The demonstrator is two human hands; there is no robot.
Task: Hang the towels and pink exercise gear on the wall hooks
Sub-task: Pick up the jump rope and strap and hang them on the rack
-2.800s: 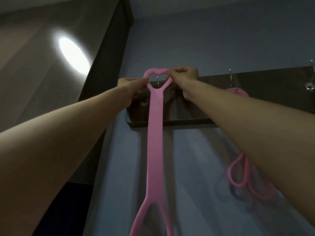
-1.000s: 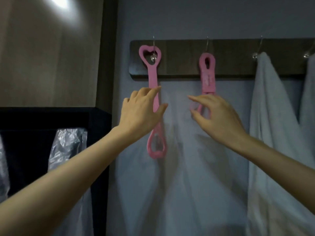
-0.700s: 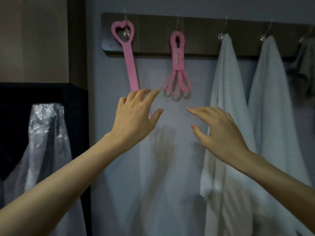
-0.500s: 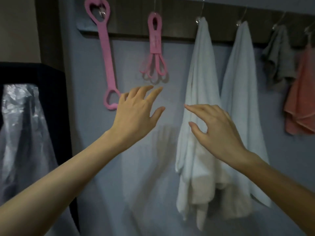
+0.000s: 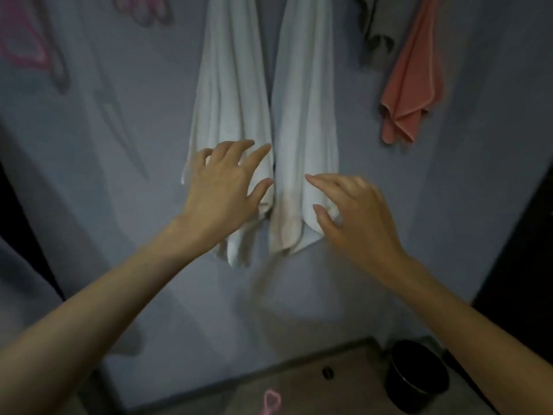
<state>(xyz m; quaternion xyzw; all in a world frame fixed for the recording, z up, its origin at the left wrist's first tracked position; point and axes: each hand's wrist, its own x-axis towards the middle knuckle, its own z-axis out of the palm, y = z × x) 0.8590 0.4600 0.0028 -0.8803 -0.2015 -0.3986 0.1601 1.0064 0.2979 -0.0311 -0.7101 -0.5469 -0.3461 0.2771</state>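
Left hand (image 5: 223, 187) and right hand (image 5: 356, 217) spread, empty, in front of white towels (image 5: 305, 100); risk: pink piece (image 5: 270, 401) on floor (image 5: 344, 381) overlooked or trodden underfoot.

Left white towel (image 5: 230, 85): hung in long folds down the wall, top cropped.
Right white towel (image 5: 305, 85): hung just beside it, lower end tinged tan.
Grey towel (image 5: 374, 25): upper right, mostly cropped.
Coral towel (image 5: 413, 82): beside the grey one, hanging to pointed corners.
Pink strap (image 5: 21, 40): upper left, blurred.
Pink loops (image 5: 140, 9): top edge, blurred.
Pink heart-shaped piece (image 5: 270, 401): lay on the floor.
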